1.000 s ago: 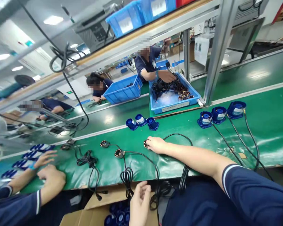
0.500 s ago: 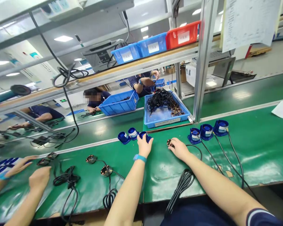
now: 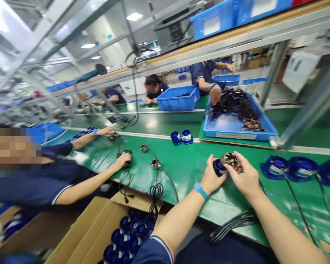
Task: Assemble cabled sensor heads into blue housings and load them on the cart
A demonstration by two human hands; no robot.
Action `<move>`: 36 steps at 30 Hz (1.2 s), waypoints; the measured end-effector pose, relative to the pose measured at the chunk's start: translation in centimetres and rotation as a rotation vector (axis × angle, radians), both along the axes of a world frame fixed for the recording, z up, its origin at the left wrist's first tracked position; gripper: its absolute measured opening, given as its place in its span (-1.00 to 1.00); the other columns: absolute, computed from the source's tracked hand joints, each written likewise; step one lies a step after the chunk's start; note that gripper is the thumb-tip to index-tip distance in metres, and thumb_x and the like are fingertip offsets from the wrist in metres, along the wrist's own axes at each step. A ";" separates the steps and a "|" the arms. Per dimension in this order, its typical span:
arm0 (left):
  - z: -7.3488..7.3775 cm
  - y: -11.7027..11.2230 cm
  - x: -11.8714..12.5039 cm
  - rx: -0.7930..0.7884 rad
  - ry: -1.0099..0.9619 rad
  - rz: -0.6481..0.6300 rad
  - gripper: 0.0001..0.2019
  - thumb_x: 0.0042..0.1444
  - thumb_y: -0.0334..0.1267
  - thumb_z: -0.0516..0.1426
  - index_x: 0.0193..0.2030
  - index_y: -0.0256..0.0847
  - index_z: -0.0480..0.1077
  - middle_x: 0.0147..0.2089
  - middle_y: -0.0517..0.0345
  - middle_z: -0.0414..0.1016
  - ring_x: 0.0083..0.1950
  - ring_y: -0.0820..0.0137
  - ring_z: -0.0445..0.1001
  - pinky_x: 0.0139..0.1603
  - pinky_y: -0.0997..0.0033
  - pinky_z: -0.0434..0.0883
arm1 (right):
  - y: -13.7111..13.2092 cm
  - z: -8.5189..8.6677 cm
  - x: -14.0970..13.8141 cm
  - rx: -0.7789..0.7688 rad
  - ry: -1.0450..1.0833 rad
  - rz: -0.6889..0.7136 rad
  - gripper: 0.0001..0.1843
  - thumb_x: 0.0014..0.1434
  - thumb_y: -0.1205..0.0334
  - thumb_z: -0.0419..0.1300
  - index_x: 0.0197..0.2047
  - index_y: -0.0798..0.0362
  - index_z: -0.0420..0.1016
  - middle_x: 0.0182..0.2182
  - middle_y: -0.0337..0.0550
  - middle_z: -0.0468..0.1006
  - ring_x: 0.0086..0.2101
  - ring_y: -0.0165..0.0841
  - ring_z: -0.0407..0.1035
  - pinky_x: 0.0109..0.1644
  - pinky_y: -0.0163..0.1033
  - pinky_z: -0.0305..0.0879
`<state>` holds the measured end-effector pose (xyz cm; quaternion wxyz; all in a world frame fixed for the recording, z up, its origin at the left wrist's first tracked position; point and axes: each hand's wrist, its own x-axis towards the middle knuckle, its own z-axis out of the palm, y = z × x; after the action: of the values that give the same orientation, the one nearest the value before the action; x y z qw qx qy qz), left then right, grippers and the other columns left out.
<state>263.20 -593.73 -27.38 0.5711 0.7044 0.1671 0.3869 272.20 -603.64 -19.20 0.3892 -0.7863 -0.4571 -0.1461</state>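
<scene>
Closed around a dark blue round plastic housing, my left hand is over the green bench. My right hand pinches a ring-shaped copper-wound motor coil, tilted, right against the housing's opening; whether it has entered is unclear. Under my right forearm lies a black cable bundle. Two blue housings stand beyond my left hand. To the right, several blue housings sit in a row with cables trailing toward me. Two more coils with cables lie to the left.
A blue tray of black cables and copper-wound parts sits behind my hands, under a shelf with bins. At left a co-worker's hand holds a dark part. Below the bench edge is a carton of blue housings.
My left hand has lifted a blue housing from the back row and brought it to my right hand. My right hand has raised the coil to meet it. The view has swung left.
</scene>
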 end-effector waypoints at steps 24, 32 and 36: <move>0.6 1.7 -0.8 -0.108 0.049 -0.075 -0.32 -0.08 -0.27 0.35 0.19 -0.18 0.22 0.12 -0.04 0.51 0.08 0.20 0.53 0.15 0.14 0.47 | 3.2 2.0 -0.8 -0.193 0.349 0.013 -0.23 -0.10 -0.24 0.37 0.09 0.08 0.59 -0.20 -0.05 0.66 -0.29 -0.20 0.52 -0.08 -0.07 0.49; 0.2 1.8 -0.4 -0.085 0.018 -0.100 -0.35 -0.05 -0.29 0.32 0.19 -0.17 0.18 0.12 -0.03 0.51 0.08 0.24 0.53 0.13 0.19 0.47 | 2.8 3.0 -1.7 -0.442 0.001 -0.029 -0.45 0.07 0.14 0.41 0.13 0.06 0.55 -0.13 -0.04 0.62 -0.14 -0.19 0.46 0.05 -0.07 0.42; 0.6 2.0 -0.6 -0.102 0.027 -0.100 -0.38 -0.05 -0.27 0.32 0.16 -0.16 0.20 0.07 0.00 0.52 0.02 0.27 0.54 0.08 0.22 0.47 | 3.0 4.6 -3.2 -0.609 -0.103 -0.110 -0.50 0.17 0.15 0.37 0.16 0.08 0.50 -0.10 -0.01 0.60 -0.08 -0.15 0.41 0.03 -0.08 0.38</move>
<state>262.65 -591.76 -26.82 0.6225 0.6872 0.1587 0.3393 269.03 -600.65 -14.61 0.1035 -0.8818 -0.4557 -0.0631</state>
